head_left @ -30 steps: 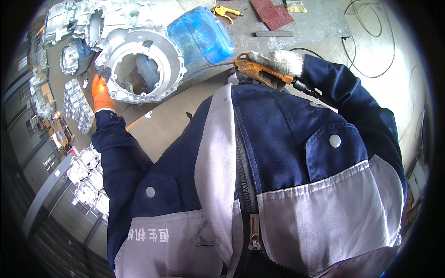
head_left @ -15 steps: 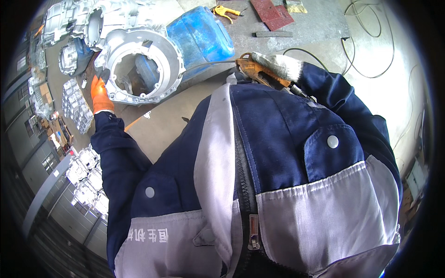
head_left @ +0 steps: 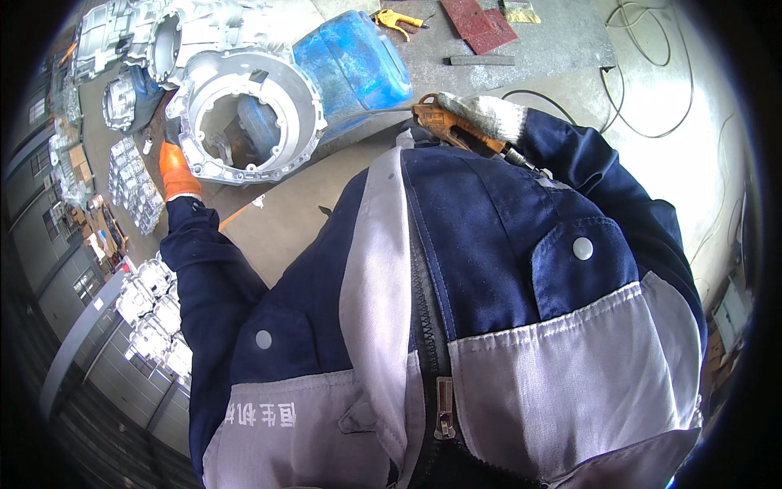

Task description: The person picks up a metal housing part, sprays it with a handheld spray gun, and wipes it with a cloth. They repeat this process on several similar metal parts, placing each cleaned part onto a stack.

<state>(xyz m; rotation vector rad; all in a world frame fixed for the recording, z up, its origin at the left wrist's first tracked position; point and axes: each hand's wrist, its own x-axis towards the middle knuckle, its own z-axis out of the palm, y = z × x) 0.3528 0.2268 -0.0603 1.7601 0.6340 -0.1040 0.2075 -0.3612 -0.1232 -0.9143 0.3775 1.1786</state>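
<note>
A large silver cast-metal housing (head_left: 244, 114) with a round opening lies on the workbench (head_left: 293, 212). My left hand (head_left: 173, 169), in an orange glove, grips the housing's near-left rim. My right hand (head_left: 481, 114), in a grey-white glove, holds an orange air blow gun (head_left: 436, 121) whose thin nozzle points left toward the housing. My blue and grey work jacket fills the lower part of the view and hides most of the bench.
A blue plastic canister (head_left: 354, 65) lies behind the housing. More silver castings (head_left: 130, 49) stand at the far left and several lie below on the left (head_left: 151, 314). A second yellow blow gun (head_left: 397, 18), red plates (head_left: 476, 23) and a black hose (head_left: 643, 57) are further back.
My right hand with the blow gun has shifted a little left and up toward the housing. My left hand stays on the rim.
</note>
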